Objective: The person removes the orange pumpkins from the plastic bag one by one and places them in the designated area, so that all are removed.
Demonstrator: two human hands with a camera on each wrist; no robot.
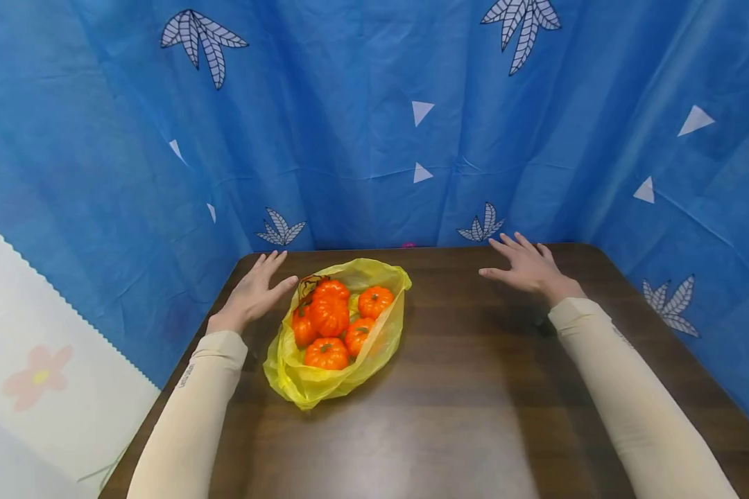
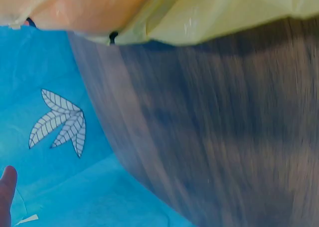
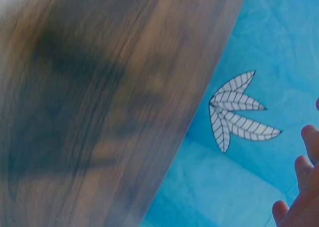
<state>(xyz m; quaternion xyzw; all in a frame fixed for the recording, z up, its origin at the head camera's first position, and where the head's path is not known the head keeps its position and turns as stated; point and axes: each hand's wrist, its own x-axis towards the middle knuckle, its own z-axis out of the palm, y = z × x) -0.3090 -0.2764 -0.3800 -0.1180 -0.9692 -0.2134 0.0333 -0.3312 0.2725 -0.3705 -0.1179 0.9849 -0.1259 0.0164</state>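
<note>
A yellow plastic bag point(image 1: 383, 353) lies with its mouth spread on the left half of the table, and several small orange pumpkins point(image 1: 329, 315) sit inside it. Dark thin stems or twigs show at the bag's upper left. My left hand point(image 1: 252, 294) hovers just left of the bag, fingers extended, holding nothing; its thumb points toward the rim, and I cannot tell whether it touches. Over the table's right side my right hand point(image 1: 527, 267) is held with fingers spread and nothing in it. In the left wrist view the bag point(image 2: 214, 17) fills the top edge.
The dark wooden table point(image 1: 449, 416) has rounded far corners. Blue curtains point(image 1: 362, 125) with white leaf and triangle prints hang behind it and along both sides. A pale cloth with a pink flower point(image 1: 40, 378) is at the lower left.
</note>
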